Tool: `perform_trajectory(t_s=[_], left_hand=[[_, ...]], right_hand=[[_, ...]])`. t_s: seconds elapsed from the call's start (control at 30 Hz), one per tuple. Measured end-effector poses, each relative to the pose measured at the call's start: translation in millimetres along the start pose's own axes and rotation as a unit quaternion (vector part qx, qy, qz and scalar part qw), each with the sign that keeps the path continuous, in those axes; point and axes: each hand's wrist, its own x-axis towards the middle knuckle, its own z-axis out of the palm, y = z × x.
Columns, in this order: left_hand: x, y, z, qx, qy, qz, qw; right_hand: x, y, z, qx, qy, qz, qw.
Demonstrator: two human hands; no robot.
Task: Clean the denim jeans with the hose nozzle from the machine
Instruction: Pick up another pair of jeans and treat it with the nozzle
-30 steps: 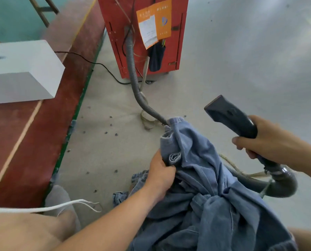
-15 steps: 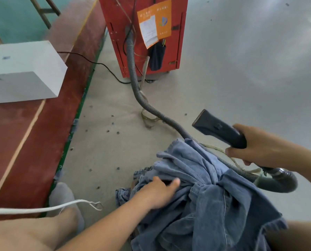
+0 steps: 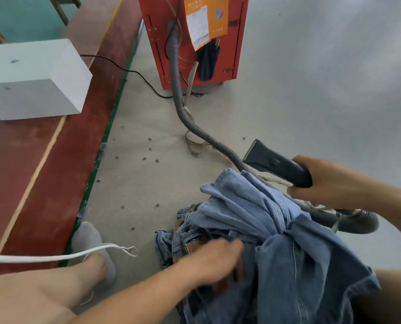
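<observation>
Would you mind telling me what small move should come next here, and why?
Probably lower the nozzle onto the jeans: the right hand holds it just above the bunched denim, not touching, while the left hand rests on the fabric.

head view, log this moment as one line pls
right hand: grips hose nozzle, off the fabric | left hand: blurred, on denim jeans | hose: runs to red machine

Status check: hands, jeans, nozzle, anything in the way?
Right hand grips nozzle, held above jeans, not touching. Left hand blurred on bunched denim. Hose runs across the jeans' far edge.
</observation>
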Motion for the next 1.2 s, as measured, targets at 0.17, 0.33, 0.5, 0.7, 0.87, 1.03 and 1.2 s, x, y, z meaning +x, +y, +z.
perform_trajectory(t_s=[0.17,0.33,0.5,0.7,0.87,1.03,1.2], left_hand=[[39,-14,-11,-0.032,0.133,0.005,0.991],[56,-4,-7,-0.161,0.151,0.047,0.974],[43,41,-16,-0.341,0.226,0.096,0.907],[-15,84,-31,-0.315,0.328,0.261,0.852],[-37,97,-21,-0.222,0.267,0.381,0.857],[-21,95,7,-0.618,-0.032,0.127,0.776],[5,93,-23,-0.699,0.056,0.007,0.713]], right_hand=[[4,6,8,-0.011,-0.008,-0.023,1.0],[10,8,14,-0.03,0.0,-0.033,0.999],[14,-12,26,-0.026,0.026,-0.033,0.999],[1,-23,-15,0.181,0.124,0.015,0.976],[-10,-26,-14,0.157,0.098,-0.025,0.982],[5,-25,6,0.109,0.136,0.026,0.984],[10,-30,-7,0.116,0.158,0.043,0.98]])
